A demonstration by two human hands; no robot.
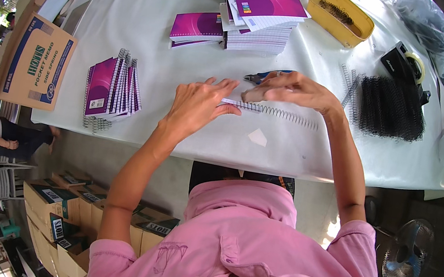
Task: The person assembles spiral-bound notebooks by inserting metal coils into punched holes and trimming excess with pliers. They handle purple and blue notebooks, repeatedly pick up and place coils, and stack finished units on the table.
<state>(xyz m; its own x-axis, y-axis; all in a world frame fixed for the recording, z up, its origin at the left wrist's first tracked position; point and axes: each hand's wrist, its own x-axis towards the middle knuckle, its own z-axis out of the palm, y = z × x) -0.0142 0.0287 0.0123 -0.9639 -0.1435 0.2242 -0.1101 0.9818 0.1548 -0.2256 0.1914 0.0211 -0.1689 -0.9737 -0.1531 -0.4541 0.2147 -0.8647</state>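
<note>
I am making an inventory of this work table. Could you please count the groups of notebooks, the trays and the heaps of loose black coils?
Groups of purple notebooks: 3, namely a spiral-bound row, a low pile and a tall stack
Yellow tray: 1
Heap of black coils: 1
Total: 5

A white-covered surface point(154, 16) carries a fanned row of purple spiral-bound notepads point(112, 90) near its left edge. Farther back stands a tall stack of purple-covered notepads point(262, 19), with a smaller purple pad pile point(196, 27) just beside it. A yellow plastic tray point(340, 16) holds dark coils. On the right lies a heap of black wire binding coils point(391, 107), near a roll of tape point(416, 64). A brown cardboard box point(35, 63) sits at the left edge; a grey floor fan point(407, 254) stands below.
</note>
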